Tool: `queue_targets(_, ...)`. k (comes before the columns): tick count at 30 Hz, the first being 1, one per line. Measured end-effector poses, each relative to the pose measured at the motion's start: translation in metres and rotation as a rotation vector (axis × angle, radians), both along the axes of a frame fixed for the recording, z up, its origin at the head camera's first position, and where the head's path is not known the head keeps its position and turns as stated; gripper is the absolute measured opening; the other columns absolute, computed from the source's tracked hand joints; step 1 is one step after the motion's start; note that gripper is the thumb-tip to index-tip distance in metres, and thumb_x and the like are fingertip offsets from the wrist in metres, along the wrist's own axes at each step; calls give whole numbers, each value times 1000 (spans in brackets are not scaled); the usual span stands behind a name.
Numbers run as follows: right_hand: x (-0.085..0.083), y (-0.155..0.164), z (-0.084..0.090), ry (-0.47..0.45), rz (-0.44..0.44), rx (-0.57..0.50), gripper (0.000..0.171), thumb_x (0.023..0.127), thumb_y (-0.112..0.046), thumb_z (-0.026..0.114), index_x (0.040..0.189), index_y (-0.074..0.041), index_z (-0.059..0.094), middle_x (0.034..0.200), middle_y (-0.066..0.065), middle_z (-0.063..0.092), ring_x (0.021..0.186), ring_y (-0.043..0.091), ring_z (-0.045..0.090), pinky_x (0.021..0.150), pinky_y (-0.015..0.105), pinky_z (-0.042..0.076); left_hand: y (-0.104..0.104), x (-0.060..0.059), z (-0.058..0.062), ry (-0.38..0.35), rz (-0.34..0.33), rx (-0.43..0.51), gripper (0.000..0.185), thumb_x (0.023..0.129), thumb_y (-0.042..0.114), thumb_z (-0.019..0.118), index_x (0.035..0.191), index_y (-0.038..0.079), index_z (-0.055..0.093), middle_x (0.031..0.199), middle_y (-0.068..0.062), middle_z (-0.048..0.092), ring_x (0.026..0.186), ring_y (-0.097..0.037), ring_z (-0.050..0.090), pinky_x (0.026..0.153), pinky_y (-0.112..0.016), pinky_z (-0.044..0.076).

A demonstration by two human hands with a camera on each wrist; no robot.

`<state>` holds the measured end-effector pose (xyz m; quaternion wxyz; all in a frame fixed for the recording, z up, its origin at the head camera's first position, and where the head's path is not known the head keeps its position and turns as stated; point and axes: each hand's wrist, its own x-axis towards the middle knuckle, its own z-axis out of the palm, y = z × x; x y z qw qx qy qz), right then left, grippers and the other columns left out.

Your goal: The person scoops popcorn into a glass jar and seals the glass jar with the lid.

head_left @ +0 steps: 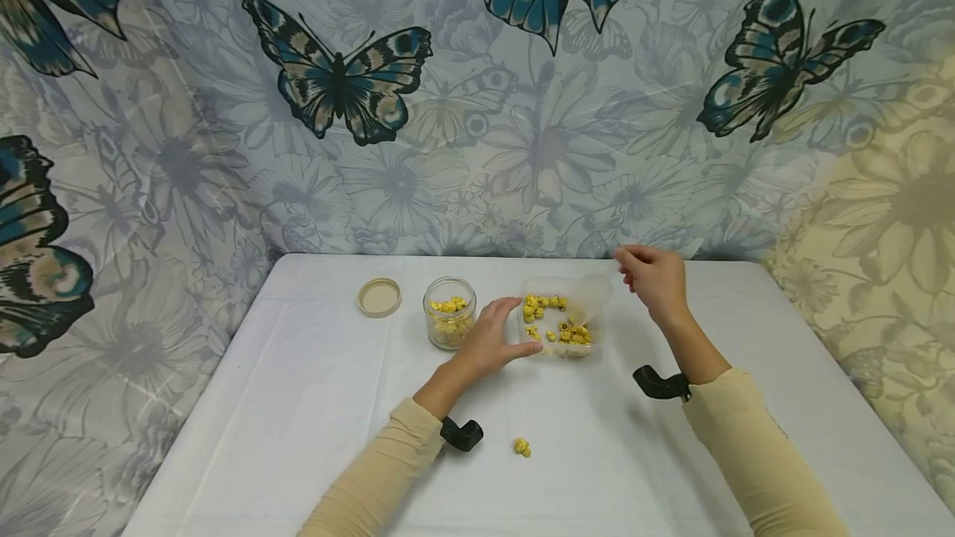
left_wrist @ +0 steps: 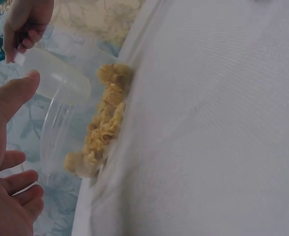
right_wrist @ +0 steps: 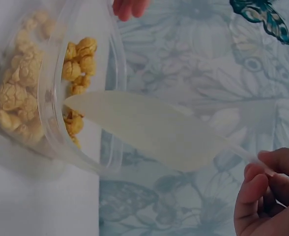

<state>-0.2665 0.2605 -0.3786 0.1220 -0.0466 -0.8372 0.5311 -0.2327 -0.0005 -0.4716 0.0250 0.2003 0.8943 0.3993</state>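
A translucent scoop [right_wrist: 154, 132] is pinched by its thin handle in my right hand [head_left: 656, 280]. The scoop's tip dips inside the rim of a clear plastic container [head_left: 555, 350], among yellow popcorn [right_wrist: 79, 66]. My left hand [head_left: 488, 342] is at the container's left side, thumb and fingers spread around that corner. In the left wrist view, the left hand's fingers [left_wrist: 19, 184] look relaxed; whether they touch the container I cannot tell. A glass jar [head_left: 450, 317] partly filled with popcorn stands just left of that hand, without its lid.
A round beige-rimmed lid [head_left: 379, 298] lies left of the jar. One loose piece of popcorn [head_left: 522, 447] is on the white-covered table [head_left: 298, 404], nearer the front. A butterfly-patterned cloth [head_left: 477, 147] hangs behind the table.
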Motion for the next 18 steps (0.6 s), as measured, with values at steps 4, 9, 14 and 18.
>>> queue_targets(4,2,-4,-1,103,19,156,32,95,-21,63,108,8,70,67,0,64,53,0,54,50,16,47,2,-2,-5,-14,10,-11,84,83,48,74,149,11,37,152,-11,39,142,-28,37,114,-46,37)
queue_targets(9,3,-13,-3,278,35,387,22,93,-11,65,99,8,74,79,23,70,59,15,60,53,19,46,3,-5,-7,-45,15,-3,86,84,47,73,151,11,34,154,-10,36,143,-28,34,116,-46,35)
queue_targets(14,3,-18,-8,383,84,525,17,91,-8,67,89,8,74,78,23,69,63,30,60,54,28,43,6,-8,-7,-65,12,-8,87,84,49,72,153,14,31,156,-9,33,144,-27,33,115,-46,36)
queue_targets(18,3,-18,-12,397,124,561,17,90,-7,68,88,9,74,76,22,68,59,26,56,51,26,40,8,-9,-8,-71,2,-3,85,86,48,71,153,14,32,155,-8,34,143,-27,35,114,-46,37)
